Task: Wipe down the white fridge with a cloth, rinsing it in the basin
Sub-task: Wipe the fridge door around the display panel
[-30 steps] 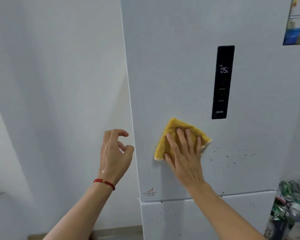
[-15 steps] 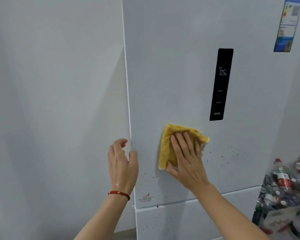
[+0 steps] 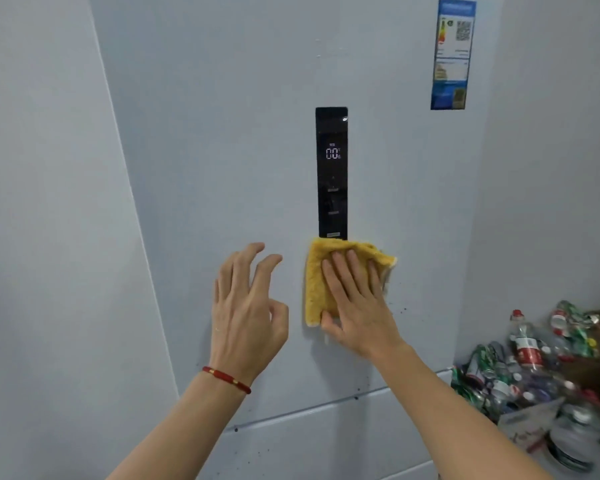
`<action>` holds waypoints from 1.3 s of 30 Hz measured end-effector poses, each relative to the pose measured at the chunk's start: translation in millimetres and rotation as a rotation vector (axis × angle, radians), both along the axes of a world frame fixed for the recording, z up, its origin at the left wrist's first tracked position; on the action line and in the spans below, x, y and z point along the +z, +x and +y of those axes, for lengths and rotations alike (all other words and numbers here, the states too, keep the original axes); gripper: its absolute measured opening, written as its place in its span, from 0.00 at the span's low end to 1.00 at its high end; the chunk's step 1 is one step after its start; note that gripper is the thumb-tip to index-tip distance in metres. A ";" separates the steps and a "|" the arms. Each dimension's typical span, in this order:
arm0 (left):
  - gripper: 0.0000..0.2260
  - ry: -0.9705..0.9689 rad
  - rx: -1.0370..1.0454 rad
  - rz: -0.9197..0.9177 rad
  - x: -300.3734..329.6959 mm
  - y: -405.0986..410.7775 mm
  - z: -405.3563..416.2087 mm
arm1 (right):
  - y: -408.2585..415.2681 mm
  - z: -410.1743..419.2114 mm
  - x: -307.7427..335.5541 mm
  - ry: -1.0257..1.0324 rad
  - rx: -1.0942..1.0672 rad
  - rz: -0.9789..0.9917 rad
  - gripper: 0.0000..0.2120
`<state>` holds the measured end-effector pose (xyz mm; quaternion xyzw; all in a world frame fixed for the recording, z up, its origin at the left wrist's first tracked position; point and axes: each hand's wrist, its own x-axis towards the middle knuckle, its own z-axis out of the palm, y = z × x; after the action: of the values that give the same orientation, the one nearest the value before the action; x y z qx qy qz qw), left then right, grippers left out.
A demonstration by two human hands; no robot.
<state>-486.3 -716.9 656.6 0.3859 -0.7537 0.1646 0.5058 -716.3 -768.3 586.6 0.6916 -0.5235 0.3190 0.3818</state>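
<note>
The white fridge (image 3: 243,140) fills the middle of the view, with a black display panel (image 3: 331,173) set in its upper door. A folded yellow cloth (image 3: 317,278) lies flat against the door just under that panel. My right hand (image 3: 357,303) presses the cloth to the door with straight fingers, thumb at the cloth's lower edge. My left hand (image 3: 248,313) hovers in front of the door left of the cloth, fingers loosely spread and bent, holding nothing. A red bracelet sits on its wrist. Dark specks dot the door right of and below the cloth. No basin is in view.
A pile of crushed cans and plastic bottles (image 3: 541,372) sits at the lower right beside the fridge. An energy label (image 3: 452,53) is stuck at the door's upper right. A plain wall (image 3: 42,237) runs along the left. The seam to the lower door (image 3: 326,407) crosses below my hands.
My right hand slid the cloth rightward to just under the display panel. My left hand came off the fridge's left edge and now hovers in front of the door. The view shifted right.
</note>
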 end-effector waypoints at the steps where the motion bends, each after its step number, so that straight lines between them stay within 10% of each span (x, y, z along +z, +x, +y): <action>1: 0.24 0.002 -0.017 0.011 -0.7 -13.0 -0.3 | -26.1 -0.6 -0.4 0.001 -0.064 -0.074 0.43; 10: 0.20 0.042 -0.066 -0.072 -16.7 -77.6 0.3 | -52.8 -5.5 -14.7 0.098 -0.226 -0.990 0.41; 16: 0.19 0.027 -0.083 -0.176 -19.7 -97.9 1.0 | -60.0 9.6 -42.0 0.111 0.023 -0.332 0.41; 26: 0.19 0.062 0.054 0.027 -45.9 -33.9 5.3 | -78.2 -8.3 -27.7 0.045 -0.134 -1.309 0.43; 34: 0.18 0.101 -0.076 0.038 -39.8 -54.6 -6.5 | -9.3 9.8 -78.4 0.065 -0.088 -0.333 0.44; 39: 0.16 0.045 -0.042 0.132 -41.2 -9.9 0.8 | -94.7 4.3 -60.3 0.023 -0.255 -0.847 0.44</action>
<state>-496.2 -716.1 615.3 0.3913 -0.7302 0.1110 0.5489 -811.0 -763.9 526.3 0.4340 -0.7185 0.5189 0.1619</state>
